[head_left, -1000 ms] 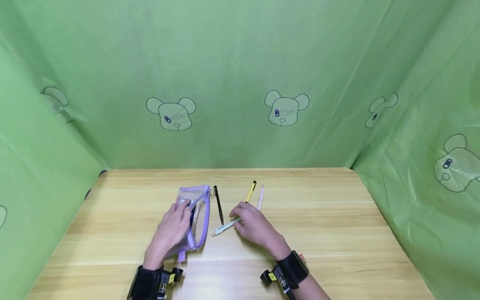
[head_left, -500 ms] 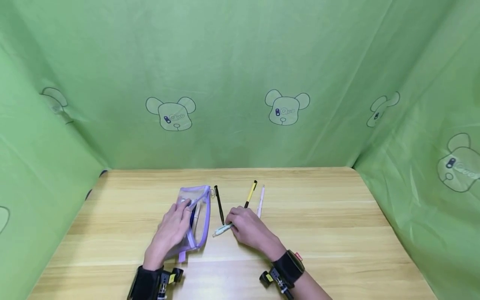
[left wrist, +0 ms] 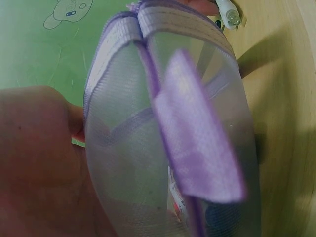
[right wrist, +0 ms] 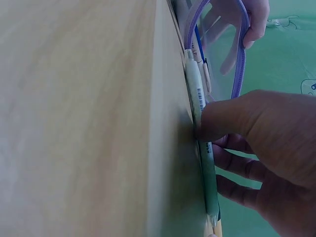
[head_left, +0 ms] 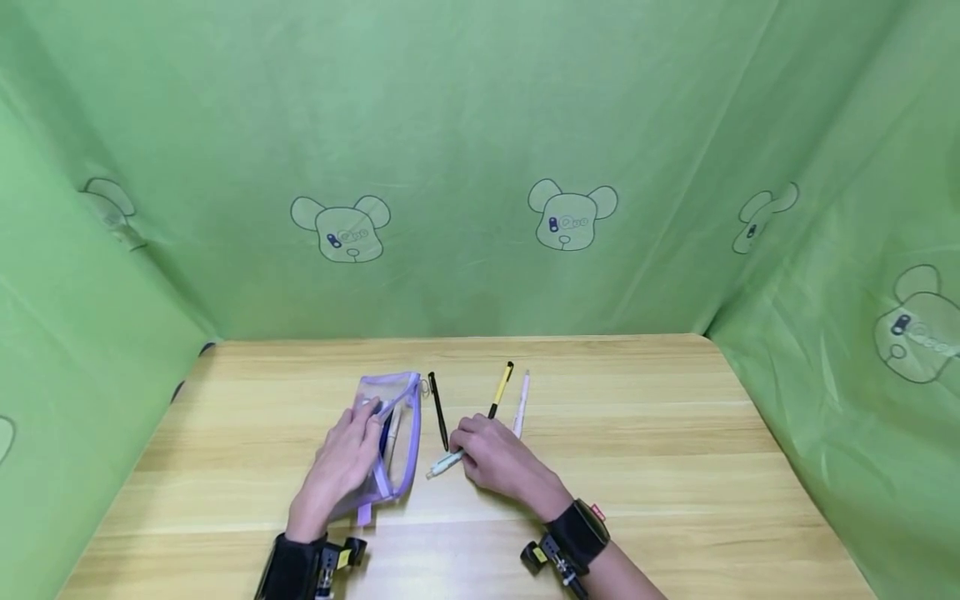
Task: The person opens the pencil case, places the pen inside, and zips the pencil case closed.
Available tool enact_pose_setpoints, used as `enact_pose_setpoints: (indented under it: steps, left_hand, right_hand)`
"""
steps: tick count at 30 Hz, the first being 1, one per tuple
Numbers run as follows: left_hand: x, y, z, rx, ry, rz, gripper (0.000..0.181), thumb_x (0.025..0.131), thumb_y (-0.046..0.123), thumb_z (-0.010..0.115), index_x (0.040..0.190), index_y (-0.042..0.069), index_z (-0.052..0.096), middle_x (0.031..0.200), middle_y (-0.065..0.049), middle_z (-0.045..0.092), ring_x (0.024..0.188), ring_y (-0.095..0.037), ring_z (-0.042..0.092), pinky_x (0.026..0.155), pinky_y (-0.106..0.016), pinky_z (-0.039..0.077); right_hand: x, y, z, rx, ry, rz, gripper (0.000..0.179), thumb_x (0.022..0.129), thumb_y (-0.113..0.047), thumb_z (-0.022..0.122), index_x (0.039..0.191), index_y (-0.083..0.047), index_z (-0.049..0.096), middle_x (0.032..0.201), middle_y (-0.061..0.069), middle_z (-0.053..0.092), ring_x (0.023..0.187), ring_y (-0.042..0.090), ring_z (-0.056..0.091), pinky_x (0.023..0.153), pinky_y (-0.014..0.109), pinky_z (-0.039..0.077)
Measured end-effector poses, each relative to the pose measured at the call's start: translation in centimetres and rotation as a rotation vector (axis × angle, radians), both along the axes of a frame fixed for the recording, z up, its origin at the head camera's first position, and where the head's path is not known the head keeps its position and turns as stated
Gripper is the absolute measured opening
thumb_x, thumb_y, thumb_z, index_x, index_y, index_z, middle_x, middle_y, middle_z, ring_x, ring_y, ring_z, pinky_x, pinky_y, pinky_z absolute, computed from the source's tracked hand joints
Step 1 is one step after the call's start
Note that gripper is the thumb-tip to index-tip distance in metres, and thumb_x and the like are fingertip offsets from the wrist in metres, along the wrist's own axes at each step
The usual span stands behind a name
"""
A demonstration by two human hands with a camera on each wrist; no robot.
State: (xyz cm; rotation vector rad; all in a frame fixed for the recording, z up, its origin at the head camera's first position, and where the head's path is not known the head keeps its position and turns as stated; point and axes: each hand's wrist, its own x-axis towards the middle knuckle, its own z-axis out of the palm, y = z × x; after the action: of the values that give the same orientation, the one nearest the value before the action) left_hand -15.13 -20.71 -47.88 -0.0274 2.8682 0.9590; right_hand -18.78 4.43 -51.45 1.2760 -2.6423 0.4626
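Observation:
My left hand [head_left: 341, 454] grips the open edge of a see-through mesh pencil case [head_left: 412, 446] with purple zip trim. Several pens [head_left: 392, 437] show inside it. In the left wrist view a purple fabric tab [left wrist: 200, 133] hangs at the near end of the case. To the right, my right hand [head_left: 498, 457] pinches a pale green pen [right wrist: 210, 182] between thumb and fingers, low over the wood. One end of that pen points toward the case. Just beyond the fingers lies a yellow and black pen [head_left: 501, 388], with a pale lilac pen [head_left: 522, 404] beside it.
A black pen [head_left: 439, 412] lies between the case and my right hand. The wooden table [head_left: 675, 467] runs back to a green curtain [head_left: 457, 167] with bear-head prints, which also closes off both sides.
My right hand has shifted slightly left and toward me, its fingers closing farther round the pale green pen. The left hand and the pencil case stay in place.

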Motion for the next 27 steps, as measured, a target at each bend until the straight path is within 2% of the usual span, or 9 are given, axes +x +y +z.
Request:
enact_pose_setpoints:
  steps: [6, 12, 14, 19, 23, 27]
  left_hand:
    - [0.1, 0.1, 0.1, -0.004, 0.006, -0.001, 0.056, 0.108, 0.036, 0.018, 0.157, 0.011, 0.027, 0.160, -0.025, 0.012, 0.137, -0.057, 0.017, 0.103, -0.078, 0.016]
    - [0.1, 0.0, 0.2, 0.000, 0.002, -0.004, 0.057, 0.108, 0.037, 0.018, 0.157, 0.011, 0.026, 0.160, -0.025, 0.012, 0.137, -0.057, 0.017, 0.103, -0.078, 0.016]
    - [0.1, 0.0, 0.2, 0.000, -0.002, -0.006, 0.057, 0.108, 0.038, 0.017, 0.157, 0.011, 0.025, 0.161, -0.024, 0.011, 0.137, -0.057, 0.016, 0.103, -0.078, 0.015]
    - [0.0, -0.1, 0.2, 0.003, -0.007, -0.009, 0.057, 0.108, 0.038, 0.016, 0.158, 0.011, 0.023, 0.161, -0.024, 0.010, 0.138, -0.057, 0.015, 0.105, -0.077, 0.014]
    - [0.1, -0.1, 0.1, 0.011, -0.006, -0.005, 0.057, 0.108, 0.039, 0.017, 0.158, 0.012, 0.023, 0.159, -0.030, 0.011, 0.137, -0.057, 0.015, 0.104, -0.077, 0.015]
    - [0.1, -0.1, 0.0, 0.009, -0.004, -0.006, 0.058, 0.108, 0.040, 0.016, 0.158, 0.012, 0.023, 0.158, -0.032, 0.012, 0.137, -0.058, 0.016, 0.104, -0.077, 0.015]
  right_hand:
    - [0.2, 0.0, 0.2, -0.011, -0.019, -0.012, 0.019, 0.080, -0.008, 0.071, 0.097, -0.016, 0.074, 0.092, -0.006, 0.066, 0.086, 0.009, 0.058, 0.077, 0.023, 0.055]
    - [0.7, 0.2, 1.9, -0.161, -0.166, -0.030, 0.020, 0.082, -0.009, 0.072, 0.101, -0.016, 0.072, 0.100, -0.007, 0.067, 0.093, 0.007, 0.060, 0.083, 0.021, 0.056]
    - [0.6, 0.4, 2.5, -0.209, -0.185, -0.047, 0.021, 0.082, -0.008, 0.073, 0.102, -0.015, 0.071, 0.101, -0.007, 0.067, 0.093, 0.007, 0.061, 0.084, 0.022, 0.056]
    - [0.2, 0.6, 3.2, -0.265, -0.170, -0.142, 0.022, 0.081, -0.007, 0.073, 0.102, -0.013, 0.072, 0.098, -0.005, 0.069, 0.084, 0.007, 0.062, 0.076, 0.023, 0.058]
    - [0.1, 0.6, 3.0, -0.299, -0.194, -0.220, 0.021, 0.082, -0.006, 0.071, 0.102, -0.011, 0.073, 0.096, -0.002, 0.069, 0.077, 0.007, 0.062, 0.066, 0.021, 0.057]
    - [0.1, 0.3, 2.8, -0.320, -0.215, -0.283, 0.020, 0.082, -0.006, 0.072, 0.102, -0.009, 0.074, 0.092, -0.001, 0.070, 0.075, 0.008, 0.063, 0.064, 0.020, 0.057]
